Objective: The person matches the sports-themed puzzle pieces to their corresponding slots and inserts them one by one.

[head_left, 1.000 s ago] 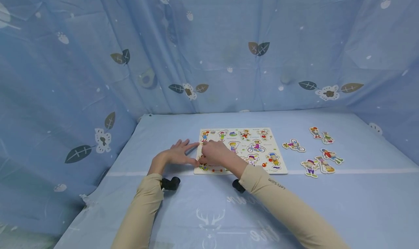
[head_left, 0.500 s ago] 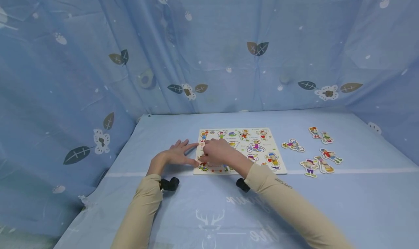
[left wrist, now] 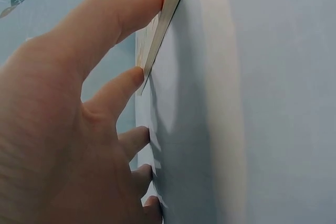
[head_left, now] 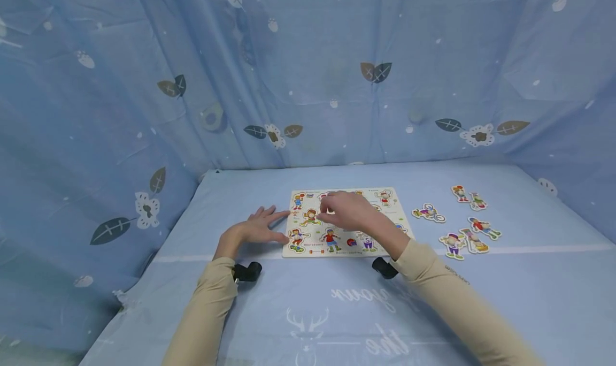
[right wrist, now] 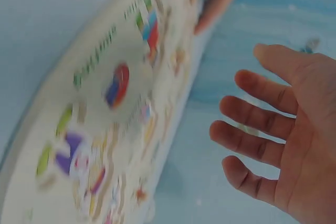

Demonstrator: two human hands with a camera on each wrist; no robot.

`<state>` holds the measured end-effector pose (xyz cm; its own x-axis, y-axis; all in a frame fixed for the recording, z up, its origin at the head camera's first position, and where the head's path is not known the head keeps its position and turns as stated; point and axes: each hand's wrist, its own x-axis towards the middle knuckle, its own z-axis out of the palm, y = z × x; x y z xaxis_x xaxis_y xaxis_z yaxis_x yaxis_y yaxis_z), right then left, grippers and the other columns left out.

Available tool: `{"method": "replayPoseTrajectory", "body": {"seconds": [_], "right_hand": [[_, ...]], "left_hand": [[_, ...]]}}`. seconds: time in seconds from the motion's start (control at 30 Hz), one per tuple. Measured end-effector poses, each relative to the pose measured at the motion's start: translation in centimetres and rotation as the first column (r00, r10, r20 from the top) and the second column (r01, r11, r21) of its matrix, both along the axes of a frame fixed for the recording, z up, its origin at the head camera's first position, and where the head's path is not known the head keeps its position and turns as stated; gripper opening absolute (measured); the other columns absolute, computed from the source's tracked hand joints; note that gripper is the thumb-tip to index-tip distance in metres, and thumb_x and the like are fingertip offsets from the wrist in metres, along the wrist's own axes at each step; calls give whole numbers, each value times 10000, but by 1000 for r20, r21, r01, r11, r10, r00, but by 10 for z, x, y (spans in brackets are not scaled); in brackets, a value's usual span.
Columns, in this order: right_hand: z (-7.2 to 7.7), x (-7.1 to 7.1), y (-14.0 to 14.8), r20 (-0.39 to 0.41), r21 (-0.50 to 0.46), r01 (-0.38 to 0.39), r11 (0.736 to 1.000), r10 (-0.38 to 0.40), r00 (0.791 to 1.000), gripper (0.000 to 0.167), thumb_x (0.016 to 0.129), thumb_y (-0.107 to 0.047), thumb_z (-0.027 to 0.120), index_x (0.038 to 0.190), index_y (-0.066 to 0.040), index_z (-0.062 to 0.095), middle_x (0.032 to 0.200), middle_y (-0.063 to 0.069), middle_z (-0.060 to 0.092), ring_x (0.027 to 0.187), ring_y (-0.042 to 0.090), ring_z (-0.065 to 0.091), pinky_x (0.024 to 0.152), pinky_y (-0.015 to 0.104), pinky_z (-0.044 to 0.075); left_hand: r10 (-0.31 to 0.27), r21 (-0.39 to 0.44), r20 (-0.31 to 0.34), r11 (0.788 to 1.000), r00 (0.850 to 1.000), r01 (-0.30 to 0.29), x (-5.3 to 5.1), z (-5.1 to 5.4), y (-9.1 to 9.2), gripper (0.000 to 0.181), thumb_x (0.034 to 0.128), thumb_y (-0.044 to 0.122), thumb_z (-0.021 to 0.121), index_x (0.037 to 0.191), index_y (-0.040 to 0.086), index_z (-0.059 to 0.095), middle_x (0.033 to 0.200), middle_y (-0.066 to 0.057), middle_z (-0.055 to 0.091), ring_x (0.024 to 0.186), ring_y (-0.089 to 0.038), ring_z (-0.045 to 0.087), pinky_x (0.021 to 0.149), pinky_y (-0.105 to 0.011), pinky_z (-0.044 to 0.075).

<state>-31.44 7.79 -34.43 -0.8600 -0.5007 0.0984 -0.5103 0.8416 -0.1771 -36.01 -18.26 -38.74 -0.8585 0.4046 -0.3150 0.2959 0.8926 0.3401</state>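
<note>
A white puzzle board [head_left: 346, 252] with printed children doing sports lies on the table. My left hand [head_left: 257, 229] spreads its fingers at the board's left edge; in the left wrist view its thumb [left wrist: 131, 6] and index fingertip touch that edge. My right hand [head_left: 350, 212] hovers over the middle of the board and hides some of its pictures. Its fingers are loosely bent with nothing between them, as the right wrist view also shows. Left of it, a running figure [head_left: 310, 217] shows on the board, above a skateboarder [head_left: 297, 238] and a roller skater [head_left: 330, 239].
Several loose puzzle pieces lie right of the board: a cyclist [head_left: 428, 212], a figure in a purple cap [head_left: 453, 245], one in red [head_left: 484, 227] and others near them. A blue patterned curtain [head_left: 308, 88] hangs behind the table.
My right hand has lifted from the board's left part and moved right, uncovering the running figure and the roller skater. The left hand stays at the edge.
</note>
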Motion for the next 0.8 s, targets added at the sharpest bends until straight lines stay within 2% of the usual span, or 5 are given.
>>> {"method": "replayPoseTrajectory", "body": {"seconds": [0.27,0.5,0.67,0.8], "right_hand": [[13,7,48,23,-136,94,986,-92,996,257,990,-363,574,1100,-163,692,1029,-1,662,891,166,610,732,369,518],[21,17,88,92,-218,204,955,-188,978,340,1001,-353,559,1222,-106,634,1052,58,670,872,200,623,738,395,521],[25,21,115,124,-249,263,932,-239,963,401,1013,-353,540,1299,-75,580,1118,115,665,974,259,628,801,445,530],[35,25,144,115,-303,282,910,-259,959,440,1027,-373,513,1317,-44,552,1155,164,646,1053,310,600,853,489,515]], "left_hand": [[-11,5,-13,1000,1000,11,-1,0,0,893,825,577,668,1571,264,291,1653,-176,98,1505,-445,-14,1187,-638,72],[-29,19,1,999,1000,28,-2,1,-2,889,837,565,672,1573,250,287,1650,-193,85,1501,-454,-32,1186,-642,50],[-31,23,7,999,999,31,-3,1,-2,896,831,569,677,1571,242,293,1649,-199,85,1498,-462,-30,1181,-652,53],[-28,31,8,999,1000,27,-3,1,-1,897,827,565,682,1570,244,297,1650,-195,86,1500,-458,-31,1176,-661,59]]}}
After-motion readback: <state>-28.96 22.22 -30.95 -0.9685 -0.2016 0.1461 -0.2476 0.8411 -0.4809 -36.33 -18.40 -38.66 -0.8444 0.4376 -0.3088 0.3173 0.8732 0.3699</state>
